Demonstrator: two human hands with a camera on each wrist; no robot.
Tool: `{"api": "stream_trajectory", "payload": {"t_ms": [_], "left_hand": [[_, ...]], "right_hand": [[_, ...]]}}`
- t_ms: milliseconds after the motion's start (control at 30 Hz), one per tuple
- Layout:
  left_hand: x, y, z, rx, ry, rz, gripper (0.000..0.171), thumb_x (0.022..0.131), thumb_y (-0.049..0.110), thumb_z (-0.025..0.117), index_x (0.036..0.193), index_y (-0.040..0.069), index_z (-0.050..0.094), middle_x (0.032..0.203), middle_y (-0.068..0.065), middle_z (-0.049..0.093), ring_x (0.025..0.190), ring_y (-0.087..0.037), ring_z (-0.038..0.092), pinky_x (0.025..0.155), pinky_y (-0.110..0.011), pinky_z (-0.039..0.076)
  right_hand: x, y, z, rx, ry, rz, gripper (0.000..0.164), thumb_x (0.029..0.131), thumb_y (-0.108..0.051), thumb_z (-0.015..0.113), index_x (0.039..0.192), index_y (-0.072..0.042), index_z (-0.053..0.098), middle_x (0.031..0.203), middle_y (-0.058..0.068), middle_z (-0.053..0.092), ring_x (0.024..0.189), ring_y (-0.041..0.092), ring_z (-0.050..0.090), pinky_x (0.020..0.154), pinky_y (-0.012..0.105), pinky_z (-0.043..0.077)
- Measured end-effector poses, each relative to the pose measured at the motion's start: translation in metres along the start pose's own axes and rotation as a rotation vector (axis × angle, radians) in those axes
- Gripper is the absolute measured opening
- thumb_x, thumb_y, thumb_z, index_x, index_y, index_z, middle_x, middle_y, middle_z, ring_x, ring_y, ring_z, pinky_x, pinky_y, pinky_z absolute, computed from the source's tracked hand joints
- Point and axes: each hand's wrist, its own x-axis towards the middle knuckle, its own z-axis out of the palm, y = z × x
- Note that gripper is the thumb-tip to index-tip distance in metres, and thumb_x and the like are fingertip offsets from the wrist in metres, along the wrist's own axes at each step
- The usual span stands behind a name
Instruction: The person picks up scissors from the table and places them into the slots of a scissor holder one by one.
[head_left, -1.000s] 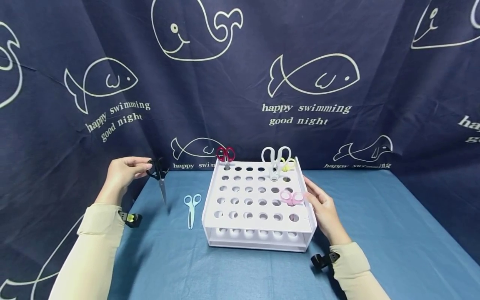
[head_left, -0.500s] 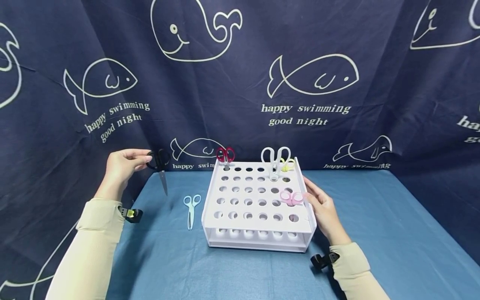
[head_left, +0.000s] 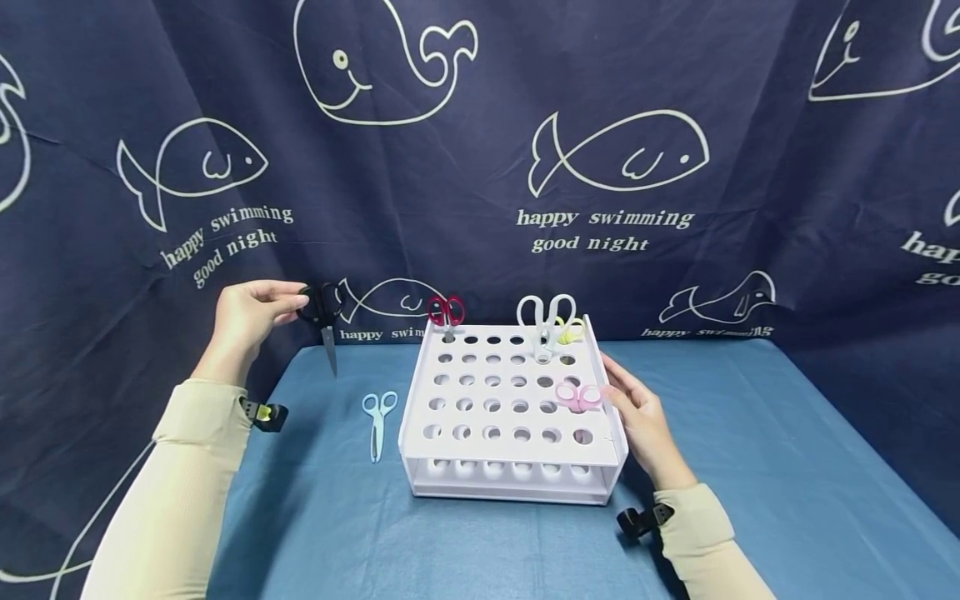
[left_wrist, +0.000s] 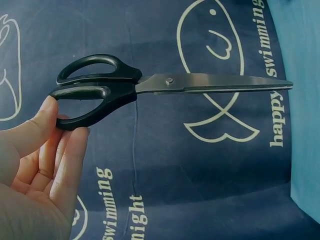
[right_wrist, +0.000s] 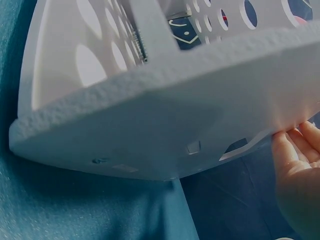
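Observation:
My left hand [head_left: 251, 317] pinches one handle loop of black-handled scissors [left_wrist: 115, 85], raised at the left. Their closed blades point down in the head view. A white rack [head_left: 491, 450] with rows of round holes stands in the middle of the table. At its right side is my right hand [head_left: 641, 421], thumb at the top edge and fingers against the outer side panel. Pink scissors [head_left: 577, 397], white scissors [head_left: 545, 321], yellow scissors [head_left: 570, 329] and red scissors [head_left: 447, 312] stand in its holes. Light blue scissors [head_left: 377, 425] lie left of the rack.
A blue cloth [head_left: 495, 550] covers the table. Behind it hangs a dark blue curtain [head_left: 450, 183] with white whale and fish drawings. A small black camera is strapped to each wrist.
My left hand has risen with the black-handled scissors, lifting their tip farther above the table. My right hand stays at the rack. The head view has shifted slightly.

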Motion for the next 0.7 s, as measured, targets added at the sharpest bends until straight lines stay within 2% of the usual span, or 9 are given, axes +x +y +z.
{"api": "stream_trajectory", "payload": {"t_ms": [200,567,700], "left_hand": [[0.001,0.009,0.003,-0.01,0.027,0.031,0.02,0.082,0.011,0.077,0.08,0.031,0.074,0.062,0.025,0.065,0.067,0.007,0.065,0.066,-0.016,0.057],[0.002,0.031,0.009,-0.087,0.038,0.109,0.025,0.082,0.006,0.076,0.079,0.031,0.074,0.066,0.024,0.068,0.068,0.006,0.065,0.066,-0.015,0.057],[0.003,0.036,0.012,-0.131,0.035,0.13,0.025,0.081,0.004,0.077,0.079,0.029,0.075,0.071,0.019,0.071,0.069,0.005,0.066,0.066,-0.016,0.057]], "right_hand": [[0.0,0.0,0.001,0.003,0.0,0.012,0.054,0.1,-0.016,0.052,0.148,0.001,0.034,0.153,0.023,0.032,0.125,0.0,0.05,0.095,0.014,0.048],[0.0,0.001,0.001,0.005,0.0,0.02,0.055,0.1,-0.017,0.052,0.149,0.0,0.034,0.153,0.022,0.032,0.125,0.002,0.05,0.095,0.015,0.048],[0.0,0.002,0.001,0.004,-0.001,0.016,0.054,0.1,-0.017,0.052,0.149,0.0,0.034,0.154,0.021,0.032,0.126,0.002,0.05,0.095,0.015,0.048]]}}
